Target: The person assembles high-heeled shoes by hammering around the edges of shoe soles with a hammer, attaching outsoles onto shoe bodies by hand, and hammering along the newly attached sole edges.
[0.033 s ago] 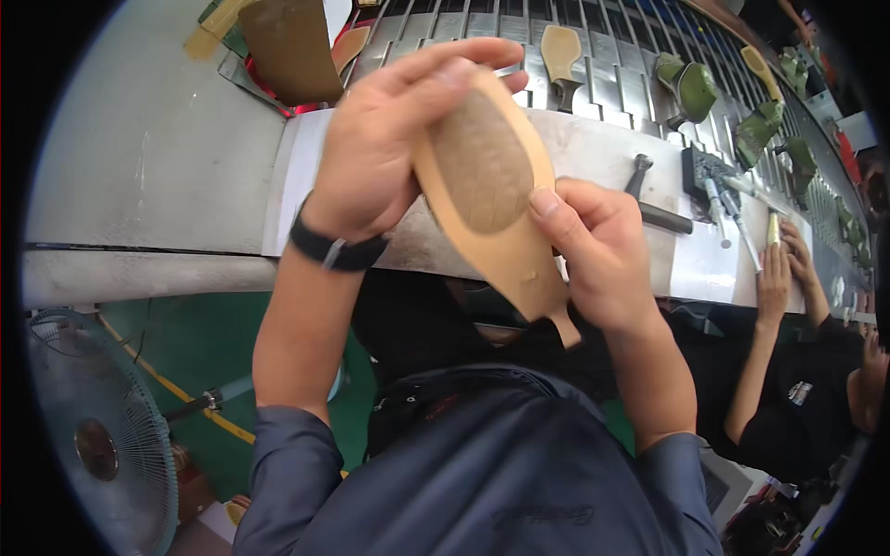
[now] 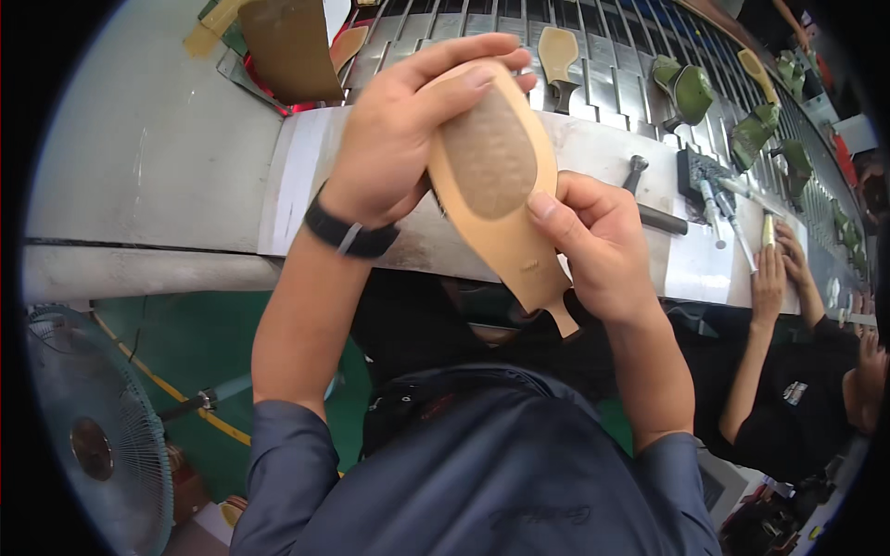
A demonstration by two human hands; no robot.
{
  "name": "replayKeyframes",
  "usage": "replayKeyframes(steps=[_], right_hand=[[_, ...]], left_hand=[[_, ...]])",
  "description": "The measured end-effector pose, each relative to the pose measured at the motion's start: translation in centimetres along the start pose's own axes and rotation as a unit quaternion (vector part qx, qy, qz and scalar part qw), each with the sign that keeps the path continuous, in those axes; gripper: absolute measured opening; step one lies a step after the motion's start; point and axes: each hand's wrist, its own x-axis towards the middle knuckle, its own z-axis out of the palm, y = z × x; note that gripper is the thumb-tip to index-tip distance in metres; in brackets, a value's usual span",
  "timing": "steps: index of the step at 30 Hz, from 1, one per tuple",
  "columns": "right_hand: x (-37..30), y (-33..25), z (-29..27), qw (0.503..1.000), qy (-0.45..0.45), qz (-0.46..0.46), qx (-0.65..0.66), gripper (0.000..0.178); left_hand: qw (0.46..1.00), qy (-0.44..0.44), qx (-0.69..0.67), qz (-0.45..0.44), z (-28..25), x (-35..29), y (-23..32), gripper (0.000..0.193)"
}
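A tan shoe sole with a textured brownish forefoot patch is held up in front of me, over the near edge of the bench. Its wide toe end points up, and a narrow tab at the heel end hangs lower right. My left hand wraps the toe end from the left, thumb on the front face and fingers behind. With the thumb on the front, my right hand pinches the right edge near the waist. The fingertips behind the sole are hidden.
A hammer and a dark block with metal-handled tools lie on the bench. Behind runs a slatted conveyor carrying another tan sole and green shoe lasts. A co-worker's hands are at right; a fan stands lower left.
The sole has turned slightly more upright, and its tab has risen a little. My left hand and wrist have shifted slightly right. Both hands keep their hold.
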Motion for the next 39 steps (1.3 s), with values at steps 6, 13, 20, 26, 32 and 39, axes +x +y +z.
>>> replayKeyframes(steps=[6, 13, 20, 26, 32, 39], right_hand=[[-1.9, -2.5, -1.2, 0.995, -0.016, 0.089, 0.039, 0.031], [-0.9, 1.4, -1.4, 0.995, -0.032, 0.098, -0.001, 0.034], [-0.2, 2.2, 1.1, 0.985, -0.013, 0.053, -0.163, 0.035], [-0.6, 1.0, 0.9, 0.981, -0.033, 0.073, -0.178, 0.033], [1.1, -2.6, -2.0, 0.966, 0.087, -0.172, -0.174, 0.049], [1.6, -3.8, -9.8, 0.994, 0.084, 0.022, -0.068, 0.045]], left_hand=[[0.998, -0.031, -0.011, -0.046, -0.4, 3.5, -2.1, 0.036], [0.997, -0.043, -0.02, -0.054, -1.3, 4.0, -2.6, 0.038], [0.993, -0.066, -0.09, -0.029, -4.9, 3.4, -3.5, 0.047], [0.992, -0.093, -0.087, -0.019, -4.6, 2.4, -3.0, 0.047], [0.98, -0.196, 0.0, 0.025, -0.5, 2.6, -2.1, 0.051], [0.992, -0.034, -0.032, -0.118, -1.7, -2.1, -9.5, 0.074]])
